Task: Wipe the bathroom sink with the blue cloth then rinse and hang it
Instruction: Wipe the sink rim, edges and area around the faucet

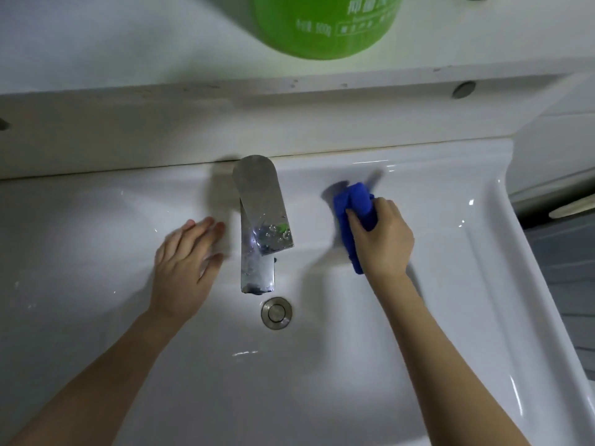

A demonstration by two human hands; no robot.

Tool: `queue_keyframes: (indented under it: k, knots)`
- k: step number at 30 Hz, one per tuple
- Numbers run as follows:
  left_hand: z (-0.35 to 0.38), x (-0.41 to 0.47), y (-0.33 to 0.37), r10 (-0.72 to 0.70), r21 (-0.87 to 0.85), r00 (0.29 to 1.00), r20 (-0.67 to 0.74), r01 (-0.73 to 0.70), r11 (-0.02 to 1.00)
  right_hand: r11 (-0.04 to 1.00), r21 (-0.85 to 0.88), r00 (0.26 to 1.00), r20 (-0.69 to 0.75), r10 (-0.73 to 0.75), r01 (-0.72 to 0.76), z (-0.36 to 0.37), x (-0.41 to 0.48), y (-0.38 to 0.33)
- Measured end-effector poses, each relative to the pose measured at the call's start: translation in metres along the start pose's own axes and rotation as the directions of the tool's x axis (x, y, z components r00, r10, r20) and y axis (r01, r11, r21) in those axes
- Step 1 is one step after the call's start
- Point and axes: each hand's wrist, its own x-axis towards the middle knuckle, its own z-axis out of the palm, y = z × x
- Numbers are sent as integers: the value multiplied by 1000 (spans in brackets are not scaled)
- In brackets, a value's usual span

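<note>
White bathroom sink (322, 397) fills most of the view: glossy, w/ a raised rim down the R side and a flat deck along the back. Behind the deck runs a pale ledge (128, 123), scuffed on its top edge. Green bottle (325, 24) shows at the top edge, only its rounded lower part visible, print too blurred to read. Grey floor (566, 268) shows past the R rim.

Chrome faucet (260, 220) stands back-centre, flat lever on top, spout reaching fwd over the basin. Droplets and a green reflection sit on the lever.

Both bare forearms come in from the bottom corners. L hand (183, 268) lies palm down just L of the faucet, fingers straight and slightly spread, holding nothing. Fingertips are blurred, so can't tell if it presses the deck or sits just over it. R hand (384, 239) is on the faucet's other side, fingers curled round the blue cloth (354, 197), thumb across it. Cloth is bunched up against the back deck R of the faucet. One end pokes out past the fingers toward the ledge, the other trails below the palm. Hands are well apart, faucet btwn them.

Round metal drain (276, 313) sits in the basin just in front of the spout tip. Small round grey cap (463, 89) is on the ledge, far R.
</note>
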Motion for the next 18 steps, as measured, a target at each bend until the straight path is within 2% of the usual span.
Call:
queue_keyframes:
  k: [3,5,8,10,14,18]
  knots:
    - [2,-1,4,-31,-4,999,-9,31,1000,995,98,1000,14,16,-17,33,-15,-33]
    - [1,0,4,-29,2,1000,-9,29,1000,984,159,989,111,-100,82,51,-28,-56]
    - [1,0,0,-1,6,1000,-4,1,1000,977,105,955,215,-206,188,39,-35,-47]
    - [0,0,0,2,11,1000,-12,-2,1000,984,32,969,169,-179,176,15,-28,-18]
    - [2,0,4,-12,31,1000,-27,12,999,991,-77,993,-13,-114,112,-14,-2,18]
    - [3,-1,7,-6,25,999,-38,7,1000,965,-27,964,43,-261,262,24,-7,-20]
